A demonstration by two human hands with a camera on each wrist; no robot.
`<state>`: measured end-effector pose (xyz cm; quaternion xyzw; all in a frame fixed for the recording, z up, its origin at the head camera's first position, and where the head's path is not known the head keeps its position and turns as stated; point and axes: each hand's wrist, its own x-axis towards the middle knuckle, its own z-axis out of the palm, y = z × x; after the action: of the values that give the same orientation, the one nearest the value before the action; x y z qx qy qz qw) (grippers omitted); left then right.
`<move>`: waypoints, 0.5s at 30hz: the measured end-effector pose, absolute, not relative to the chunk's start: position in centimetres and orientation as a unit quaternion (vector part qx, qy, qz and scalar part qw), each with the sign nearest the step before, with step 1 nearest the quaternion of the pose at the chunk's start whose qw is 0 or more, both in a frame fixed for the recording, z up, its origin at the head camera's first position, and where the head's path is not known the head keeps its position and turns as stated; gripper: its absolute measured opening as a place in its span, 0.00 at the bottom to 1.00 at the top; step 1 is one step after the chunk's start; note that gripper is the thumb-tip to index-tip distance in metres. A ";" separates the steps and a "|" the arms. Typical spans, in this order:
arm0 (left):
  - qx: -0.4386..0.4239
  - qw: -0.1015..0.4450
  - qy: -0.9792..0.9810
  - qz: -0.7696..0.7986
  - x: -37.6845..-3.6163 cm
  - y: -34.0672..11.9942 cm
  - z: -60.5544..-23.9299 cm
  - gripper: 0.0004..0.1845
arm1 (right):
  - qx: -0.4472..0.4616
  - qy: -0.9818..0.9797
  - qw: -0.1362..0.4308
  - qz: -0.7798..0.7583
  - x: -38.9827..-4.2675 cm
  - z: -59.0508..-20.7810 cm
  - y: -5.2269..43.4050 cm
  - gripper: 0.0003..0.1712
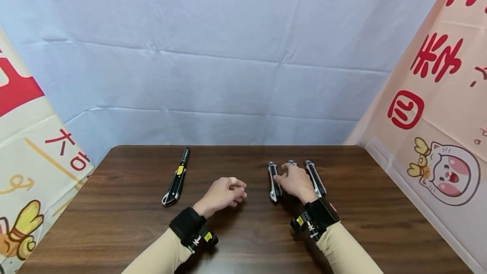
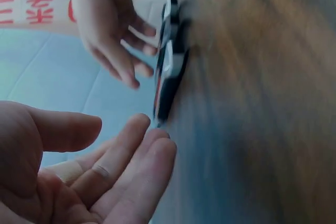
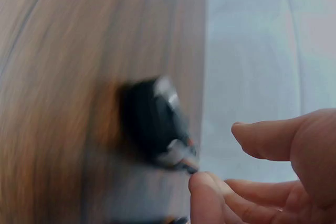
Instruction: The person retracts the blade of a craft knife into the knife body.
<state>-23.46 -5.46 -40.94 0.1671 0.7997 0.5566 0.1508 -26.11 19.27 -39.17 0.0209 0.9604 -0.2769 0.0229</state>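
Note:
My left hand point(image 1: 227, 192) rests on the dark wooden table point(image 1: 243, 240) near its middle, fingers loosely curled and empty; in the left wrist view its palm point(image 2: 100, 177) lies open. My right hand point(image 1: 292, 179) hovers over a row of three black-and-silver utility knives, fingers relaxed and spread. One knife point(image 1: 273, 182) lies just left of the hand, one point(image 1: 316, 178) just right, and the middle one point(image 1: 292, 163) is mostly hidden beneath it. In the blurred right wrist view a fingertip point(image 3: 202, 184) is close to a knife's metal end point(image 3: 157, 124); I cannot tell if it touches.
A black utility knife with a yellow slider point(image 1: 176, 178) lies alone at the left of the table. Pale blue cloth point(image 1: 236, 75) hangs behind, and printed banners stand at the left point(image 1: 26, 138) and right point(image 1: 437, 117) sides.

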 end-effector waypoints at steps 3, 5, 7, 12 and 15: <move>0.152 0.106 0.836 0.516 -24.0 -7.0 -40.5 0.15 | -0.003 0.959 0.013 -0.283 -26.0 -38.8 18.4 0.29; 0.136 0.065 0.868 0.472 -24.3 -8.2 -40.3 0.14 | -0.016 0.957 0.015 -0.289 -25.9 -38.8 17.5 0.29; 0.116 0.026 0.896 0.427 -24.6 -9.5 -40.0 0.12 | -0.029 0.954 0.020 -0.298 -25.9 -39.0 16.6 0.29; 0.062 -0.033 0.932 0.356 -25.1 -13.1 -39.6 0.12 | -0.043 0.942 0.044 -0.330 -25.8 -39.5 14.0 0.28; 0.030 -0.047 0.941 0.333 -25.2 -15.2 -39.7 0.13 | -0.054 0.938 0.055 -0.339 -25.9 -39.7 12.5 0.28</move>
<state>-25.17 -15.19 -39.72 0.0297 0.9413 0.3329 -0.0471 -25.90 12.52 -39.73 -0.0542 0.9378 -0.3385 0.0545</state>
